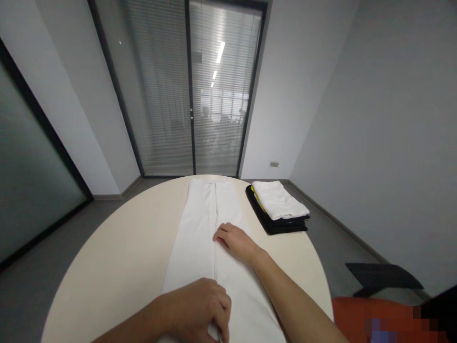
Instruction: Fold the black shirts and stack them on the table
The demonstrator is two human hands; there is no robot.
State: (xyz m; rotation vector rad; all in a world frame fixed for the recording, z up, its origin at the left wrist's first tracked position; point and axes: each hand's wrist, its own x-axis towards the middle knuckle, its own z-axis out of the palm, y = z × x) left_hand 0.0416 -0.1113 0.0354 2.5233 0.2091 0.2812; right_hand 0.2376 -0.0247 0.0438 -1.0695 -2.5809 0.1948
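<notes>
A white garment [194,228] lies stretched lengthwise across the round table, with a straight line like a seam or zip down its middle. My left hand [200,307] is closed low over the near part of this line. A small greyish thing, perhaps a zip pull, shows at its fingertips but is mostly hidden. Farther up the garment, my right hand [235,242] rests on the cloth, its fingers curled and pinching at the middle line. The garment's near end is partly covered by my left hand and runs out of view at the bottom.
The pale round table [124,247] extends on both sides of the garment. At its back right lies a stack of folded clothes, a white one [280,199] above yellow and black ones [274,226]. An orange-seated chair [378,314] stands at the right, near the table's edge.
</notes>
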